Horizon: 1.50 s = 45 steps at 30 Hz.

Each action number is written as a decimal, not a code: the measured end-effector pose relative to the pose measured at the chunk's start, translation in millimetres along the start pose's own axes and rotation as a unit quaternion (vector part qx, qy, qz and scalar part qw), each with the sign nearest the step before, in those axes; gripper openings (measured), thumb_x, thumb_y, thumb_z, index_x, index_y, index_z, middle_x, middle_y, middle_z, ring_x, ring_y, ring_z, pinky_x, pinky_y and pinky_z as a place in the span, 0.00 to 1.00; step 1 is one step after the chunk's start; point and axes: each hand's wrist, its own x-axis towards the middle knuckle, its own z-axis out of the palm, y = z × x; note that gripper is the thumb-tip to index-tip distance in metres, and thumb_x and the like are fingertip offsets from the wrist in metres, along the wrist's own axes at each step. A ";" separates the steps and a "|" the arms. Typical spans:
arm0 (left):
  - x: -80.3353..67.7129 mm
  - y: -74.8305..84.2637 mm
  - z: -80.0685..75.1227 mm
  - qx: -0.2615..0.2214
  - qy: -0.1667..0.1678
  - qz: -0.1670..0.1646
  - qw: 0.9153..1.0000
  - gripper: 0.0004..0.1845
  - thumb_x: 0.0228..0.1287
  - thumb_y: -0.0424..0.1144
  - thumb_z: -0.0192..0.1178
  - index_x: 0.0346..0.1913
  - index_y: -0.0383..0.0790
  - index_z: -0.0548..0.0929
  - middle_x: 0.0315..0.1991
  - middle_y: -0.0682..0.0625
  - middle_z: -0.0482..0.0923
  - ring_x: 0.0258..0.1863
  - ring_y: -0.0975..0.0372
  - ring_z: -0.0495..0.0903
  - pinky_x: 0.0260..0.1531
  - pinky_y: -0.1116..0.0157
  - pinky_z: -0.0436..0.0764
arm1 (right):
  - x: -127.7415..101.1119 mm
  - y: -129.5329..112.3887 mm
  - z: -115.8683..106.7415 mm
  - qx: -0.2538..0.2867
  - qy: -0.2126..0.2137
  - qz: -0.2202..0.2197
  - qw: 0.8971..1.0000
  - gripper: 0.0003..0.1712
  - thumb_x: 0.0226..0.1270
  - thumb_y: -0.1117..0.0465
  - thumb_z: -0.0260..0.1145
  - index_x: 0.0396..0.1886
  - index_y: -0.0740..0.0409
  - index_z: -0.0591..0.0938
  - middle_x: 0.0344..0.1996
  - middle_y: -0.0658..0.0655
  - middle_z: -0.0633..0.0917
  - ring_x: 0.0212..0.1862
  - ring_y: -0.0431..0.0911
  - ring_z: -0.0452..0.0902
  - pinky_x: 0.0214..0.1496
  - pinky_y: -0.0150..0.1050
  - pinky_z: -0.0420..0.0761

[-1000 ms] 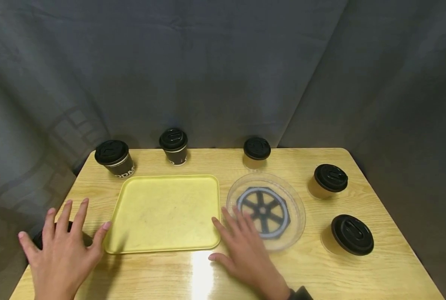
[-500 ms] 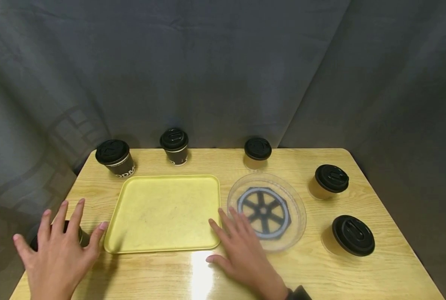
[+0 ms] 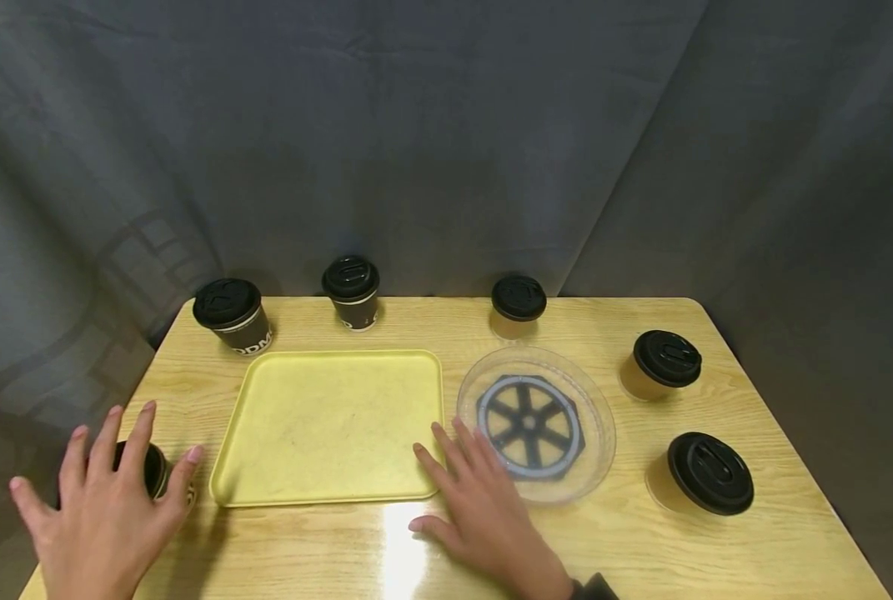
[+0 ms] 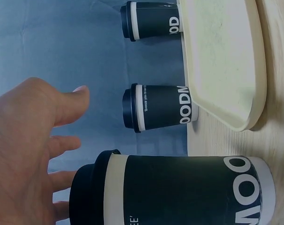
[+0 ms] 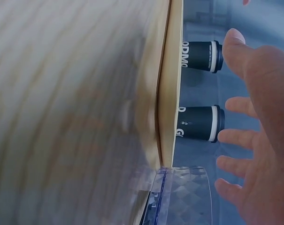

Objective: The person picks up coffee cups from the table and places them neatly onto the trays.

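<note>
In the head view my left hand (image 3: 104, 508) is spread, palm down, over a black paper coffee cup (image 3: 155, 471) at the table's left. The left wrist view shows this cup (image 4: 179, 192) upright with a dark lid, the fingers beside and behind the lid; whether they touch it I cannot tell. My right hand (image 3: 484, 508) hovers with its fingers extended, holding nothing. It lies over the near right corner of a yellow tray (image 3: 333, 425) and the near edge of a clear round dish (image 3: 602, 442). A dark spoked shape shows through the dish.
Two black cups stand behind the tray, one at the far left (image 3: 228, 317) and one right of it (image 3: 352, 296). Brown cups with black lids stand behind the dish (image 3: 517, 310) and at the right (image 3: 664, 362) (image 3: 704, 475). A grey curtain (image 3: 446, 150) surrounds the table.
My left hand has drifted a little left and nearer, uncovering more of the cup's right side. The right hand has shifted slightly left, still extended. The cups, tray and dish keep their places.
</note>
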 end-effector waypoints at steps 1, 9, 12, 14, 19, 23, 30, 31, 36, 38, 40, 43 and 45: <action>-0.1 -0.3 -0.1 0.000 0.000 0.000 1.000 0.45 0.66 0.67 0.49 0.77 0.44 0.51 0.76 0.33 0.47 0.76 0.36 0.38 0.60 0.23 0.28 | 0.2 -0.3 -0.2 -0.001 0.000 -0.001 1.000 0.47 0.61 0.27 0.56 0.75 0.42 0.61 0.75 0.57 0.63 0.76 0.60 0.55 0.74 0.59 0.58; -0.2 -2.9 0.1 0.003 -0.004 -0.009 1.000 0.46 0.66 0.68 0.48 0.77 0.44 0.51 0.76 0.33 0.47 0.75 0.35 0.39 0.60 0.23 0.29 | -0.2 -2.7 -0.4 0.004 -0.011 -0.001 1.000 0.46 0.62 0.28 0.55 0.75 0.42 0.61 0.75 0.57 0.61 0.76 0.60 0.53 0.75 0.58 0.57; 0.2 -3.7 0.5 0.008 -0.007 -0.018 1.000 0.46 0.65 0.68 0.48 0.77 0.43 0.51 0.75 0.32 0.48 0.75 0.35 0.40 0.61 0.23 0.30 | -0.2 -3.1 0.4 0.007 -0.013 -0.003 1.000 0.46 0.63 0.29 0.55 0.76 0.43 0.60 0.75 0.57 0.61 0.76 0.60 0.52 0.75 0.58 0.56; 0.1 -4.0 1.0 0.009 -0.007 -0.023 1.000 0.46 0.65 0.68 0.49 0.77 0.43 0.51 0.75 0.32 0.48 0.74 0.34 0.41 0.61 0.23 0.30 | -0.1 -3.4 1.1 0.008 -0.011 -0.004 1.000 0.46 0.63 0.29 0.56 0.75 0.43 0.61 0.75 0.57 0.61 0.77 0.60 0.52 0.76 0.57 0.57; 0.0 -5.3 1.6 0.009 -0.013 -0.029 0.999 0.46 0.66 0.67 0.49 0.77 0.43 0.50 0.75 0.31 0.48 0.74 0.34 0.40 0.61 0.23 0.31 | 0.6 -4.6 2.4 0.003 -0.006 -0.007 1.000 0.45 0.62 0.29 0.57 0.74 0.44 0.63 0.74 0.58 0.63 0.76 0.59 0.54 0.76 0.55 0.57; 0.0 -6.4 1.4 0.013 -0.022 -0.036 0.999 0.47 0.66 0.68 0.48 0.77 0.43 0.49 0.75 0.31 0.46 0.75 0.35 0.39 0.61 0.23 0.30 | 0.9 -5.8 2.2 0.004 -0.005 -0.010 1.000 0.45 0.62 0.29 0.57 0.74 0.45 0.63 0.74 0.58 0.64 0.76 0.58 0.56 0.76 0.54 0.59; 0.0 -7.9 1.6 0.013 -0.027 -0.042 0.999 0.47 0.66 0.69 0.46 0.77 0.43 0.49 0.75 0.31 0.46 0.75 0.35 0.38 0.61 0.23 0.31 | 0.9 -7.3 2.7 0.006 -0.005 -0.014 1.000 0.44 0.63 0.30 0.56 0.73 0.46 0.65 0.73 0.58 0.65 0.75 0.58 0.58 0.75 0.53 0.61; -0.1 -8.1 1.7 0.012 -0.027 -0.042 0.999 0.47 0.66 0.69 0.46 0.77 0.43 0.49 0.75 0.31 0.46 0.75 0.35 0.39 0.60 0.23 0.31 | 1.1 -7.5 2.6 0.006 -0.007 -0.015 1.000 0.43 0.64 0.30 0.56 0.73 0.46 0.65 0.73 0.58 0.65 0.75 0.58 0.58 0.75 0.53 0.61; -1.1 -8.8 2.7 0.014 -0.028 -0.047 0.998 0.47 0.66 0.70 0.45 0.77 0.42 0.51 0.75 0.31 0.47 0.74 0.35 0.40 0.61 0.23 0.32 | 0.8 -8.1 2.4 0.012 -0.018 -0.019 1.000 0.41 0.66 0.32 0.55 0.73 0.47 0.66 0.73 0.59 0.65 0.75 0.58 0.58 0.75 0.53 0.61; -1.1 -9.0 3.0 0.016 -0.030 -0.048 0.998 0.47 0.66 0.70 0.44 0.77 0.42 0.51 0.75 0.31 0.47 0.74 0.35 0.40 0.61 0.23 0.32 | 0.6 -8.5 2.2 0.015 -0.020 -0.020 0.999 0.41 0.66 0.32 0.55 0.73 0.47 0.66 0.73 0.59 0.65 0.75 0.57 0.58 0.75 0.53 0.61; -1.1 -9.1 3.5 0.019 -0.032 -0.050 0.998 0.47 0.66 0.70 0.44 0.77 0.41 0.51 0.75 0.31 0.47 0.74 0.35 0.40 0.61 0.23 0.32 | 0.6 -8.9 2.1 0.018 -0.023 -0.021 0.999 0.40 0.66 0.33 0.55 0.73 0.47 0.66 0.73 0.59 0.64 0.75 0.57 0.58 0.75 0.52 0.60; -1.3 -9.3 4.1 0.019 -0.031 -0.052 0.998 0.47 0.66 0.70 0.44 0.76 0.41 0.51 0.75 0.31 0.47 0.74 0.35 0.40 0.61 0.23 0.32 | 0.7 -9.5 2.2 0.024 -0.032 -0.022 0.999 0.40 0.67 0.33 0.54 0.73 0.47 0.65 0.74 0.59 0.63 0.76 0.56 0.56 0.76 0.52 0.59; -1.5 -9.4 4.6 0.019 -0.031 -0.053 0.998 0.47 0.66 0.70 0.44 0.76 0.41 0.52 0.75 0.31 0.47 0.74 0.35 0.40 0.61 0.23 0.32 | 0.7 -9.7 2.8 0.026 -0.037 -0.023 0.999 0.40 0.68 0.33 0.54 0.73 0.47 0.65 0.74 0.59 0.63 0.76 0.56 0.56 0.76 0.51 0.59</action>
